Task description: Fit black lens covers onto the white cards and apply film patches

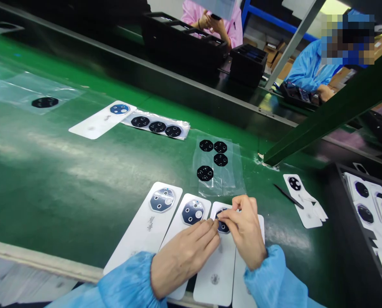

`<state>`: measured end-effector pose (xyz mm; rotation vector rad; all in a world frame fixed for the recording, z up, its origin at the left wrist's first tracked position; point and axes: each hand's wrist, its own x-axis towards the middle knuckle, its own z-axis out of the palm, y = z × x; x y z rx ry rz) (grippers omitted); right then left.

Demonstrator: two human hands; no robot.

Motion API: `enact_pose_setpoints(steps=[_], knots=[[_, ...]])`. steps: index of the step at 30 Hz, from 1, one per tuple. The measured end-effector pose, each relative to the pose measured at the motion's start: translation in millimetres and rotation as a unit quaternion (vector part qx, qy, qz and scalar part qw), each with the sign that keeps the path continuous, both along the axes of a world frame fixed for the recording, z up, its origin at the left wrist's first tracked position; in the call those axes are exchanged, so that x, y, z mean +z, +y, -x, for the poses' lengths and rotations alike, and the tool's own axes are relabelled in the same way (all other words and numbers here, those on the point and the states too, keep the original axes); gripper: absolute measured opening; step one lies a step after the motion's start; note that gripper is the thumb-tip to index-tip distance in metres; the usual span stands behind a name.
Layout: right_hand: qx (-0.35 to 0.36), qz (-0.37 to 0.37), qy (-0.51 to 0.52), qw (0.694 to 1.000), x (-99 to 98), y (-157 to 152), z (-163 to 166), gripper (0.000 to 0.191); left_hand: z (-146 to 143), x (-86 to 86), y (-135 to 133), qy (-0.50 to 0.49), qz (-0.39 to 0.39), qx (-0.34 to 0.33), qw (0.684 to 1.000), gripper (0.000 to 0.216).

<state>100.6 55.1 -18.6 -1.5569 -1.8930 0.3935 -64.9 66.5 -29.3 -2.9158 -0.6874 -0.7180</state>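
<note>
Several white panels (214,280), shaped like phone back covers, lie side by side at the table's front, each visible camera area covered by a dark octagon. My left hand (187,254) rests on the third panel from the left. Its fingers are stretched out side by side, tips at the lower left of the dark octagon (223,226); its thumb is hidden. Thumb and index finger of my right hand (247,229) pinch together over that same octagon. What the pinch holds is too small to make out. Under my right hand, the fourth panel (242,278) is partly covered.
Black octagonal pieces (205,173) lie on clear film beyond my hands. Another panel (102,122) lies farther left, beside a strip of octagons (157,127). Black tweezers (289,196) touch panels at right, near a black tray (348,205). A green post (332,102) rises from the table; co-workers sit opposite.
</note>
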Motion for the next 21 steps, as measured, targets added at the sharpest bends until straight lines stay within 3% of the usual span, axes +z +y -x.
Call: enact_pose_setpoints(steps=[7,21], knots=[[-0.008,0.021,-0.001,1.0,0.0,4.3,-4.6,0.022,0.2,1.5,-0.7,0.014,0.003,0.005,1.0,0.033],[0.0,-0.014,-0.049,0.999,-0.1,-0.9,0.6,0.026,-1.1,-0.3,-1.7,0.019,-0.002,-0.002,1.0,0.03]])
